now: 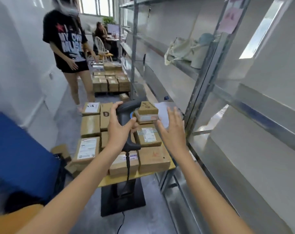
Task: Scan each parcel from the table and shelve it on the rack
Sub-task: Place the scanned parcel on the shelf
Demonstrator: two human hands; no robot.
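My left hand (118, 124) grips the handle of a dark grey barcode scanner (126, 112), whose cable hangs down past the table edge. The scanner's head sits over a small brown parcel (147, 109) stacked on other parcels. Several brown cardboard parcels (90, 125) with white labels cover the yellow table (143, 174). My right hand (172, 127) hovers with fingers spread beside the small parcel, holding nothing. The metal rack (209, 81) stands along the right, its nearest shelf level just past my right hand.
A person in a black printed T-shirt (67, 43) stands in the aisle ahead on the left. Beyond is a second table of parcels (111, 80). A blue chair back (18, 156) is at my left. A cloth bag (182, 49) lies on an upper shelf.
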